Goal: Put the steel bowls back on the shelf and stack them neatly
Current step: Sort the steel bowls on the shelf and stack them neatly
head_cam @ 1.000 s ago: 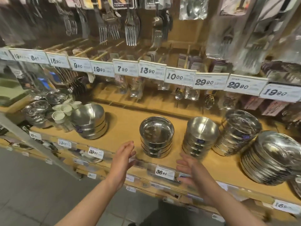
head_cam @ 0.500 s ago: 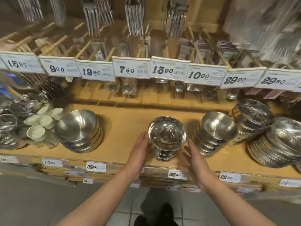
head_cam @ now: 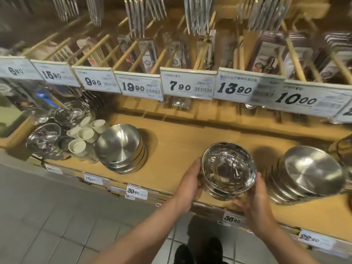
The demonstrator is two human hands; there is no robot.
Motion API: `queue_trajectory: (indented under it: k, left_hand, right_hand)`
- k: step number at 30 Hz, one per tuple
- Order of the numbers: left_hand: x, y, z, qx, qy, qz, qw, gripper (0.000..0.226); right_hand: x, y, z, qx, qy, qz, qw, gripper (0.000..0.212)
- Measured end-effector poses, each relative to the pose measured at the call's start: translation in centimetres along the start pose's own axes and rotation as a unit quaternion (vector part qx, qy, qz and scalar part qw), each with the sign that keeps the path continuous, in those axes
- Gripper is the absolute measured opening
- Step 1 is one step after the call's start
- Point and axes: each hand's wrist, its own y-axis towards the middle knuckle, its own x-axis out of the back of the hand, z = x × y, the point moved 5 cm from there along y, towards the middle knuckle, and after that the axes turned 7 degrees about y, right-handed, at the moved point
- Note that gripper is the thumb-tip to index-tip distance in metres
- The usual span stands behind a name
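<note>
A small stack of shiny steel bowls (head_cam: 228, 168) sits near the front edge of the wooden shelf (head_cam: 181, 145). My left hand (head_cam: 188, 181) holds its left side, fingers curved round the stack. On the stack's right and front side, my right hand (head_cam: 255, 202) cups it the same way. A stack of wider brushed steel bowls (head_cam: 122, 147) leans to the left of it. Another tilted stack of brushed bowls (head_cam: 308, 174) stands close on the right.
White cups (head_cam: 85, 134) and glass bowls (head_cam: 45, 140) crowd the shelf's left end. A row of price tags (head_cam: 186, 86) hangs from the upper shelf with packaged cutlery (head_cam: 148, 56) behind. Forks hang overhead. Tiled floor (head_cam: 57, 216) lies below.
Both hands reached forward from open air and closed in on the sides of the shiny bowl stack. The camera moved closer and tilted down toward the shelf.
</note>
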Motion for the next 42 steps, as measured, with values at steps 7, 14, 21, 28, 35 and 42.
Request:
queue_trajectory:
  k: [7,14,21,28,35,42]
  left_hand:
    - [0.7,0.4,-0.2,0.001,-0.025,-0.007,1.0,0.047]
    - [5.6,-0.2,-0.1,-0.021,-0.036,-0.055,0.998,0.047]
    - [10.1,1.7,-1.6,-0.021,-0.057,-0.039,0.997,0.056]
    - [12.8,7.0,-5.6,-0.074,-0.075,-0.053,0.993,0.05]
    - [13.2,9.2,-7.7,-0.093,-0.134,-0.072,0.984,0.047]
    - [13.5,6.6,-5.5,-0.095,-0.106,-0.139,0.98,0.045]
  right_hand:
    - [-0.7,0.7,0.5,-0.005,-0.046,0.025,0.999,0.09]
    - [-5.3,1.6,-1.6,-0.039,-0.028,0.038,0.998,0.06]
    - [-10.1,5.2,-2.9,-0.022,-0.04,0.08,0.996,0.04]
    - [-14.3,10.9,-1.6,-0.017,-0.062,0.071,0.995,0.067]
    - [-16.4,13.7,-1.7,-0.002,-0.033,0.059,0.998,0.064]
    - [-15.8,12.9,-2.6,-0.039,0.018,0.045,0.998,0.048]
